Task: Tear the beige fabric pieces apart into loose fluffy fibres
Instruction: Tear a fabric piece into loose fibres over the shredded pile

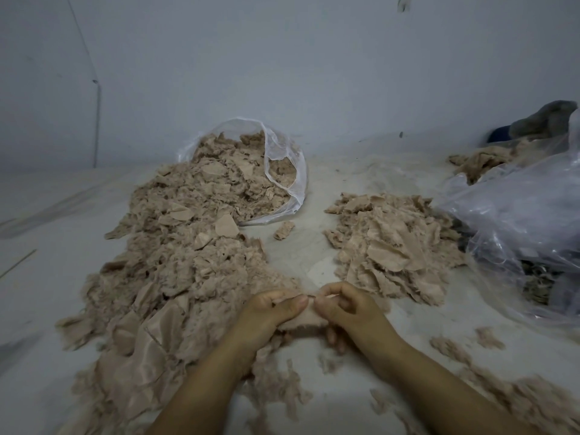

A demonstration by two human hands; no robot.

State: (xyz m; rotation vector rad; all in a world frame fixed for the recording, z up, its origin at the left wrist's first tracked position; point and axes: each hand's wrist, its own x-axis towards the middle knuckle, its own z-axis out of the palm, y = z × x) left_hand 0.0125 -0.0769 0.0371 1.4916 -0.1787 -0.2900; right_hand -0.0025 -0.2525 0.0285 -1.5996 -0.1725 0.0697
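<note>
Behind, clear bag (282,171) spills beige fabric pieces (194,246); both hands pinch 1.

beige fabric piece (303,320) pinched, fluffy fibre heap (188,262) left

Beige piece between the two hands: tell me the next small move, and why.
Probably draw the hands apart to tear it. The left hand and right hand each pinch the same beige piece, thumbs nearly meeting, and it looks whole, so both grips seem set for the pull.
</note>
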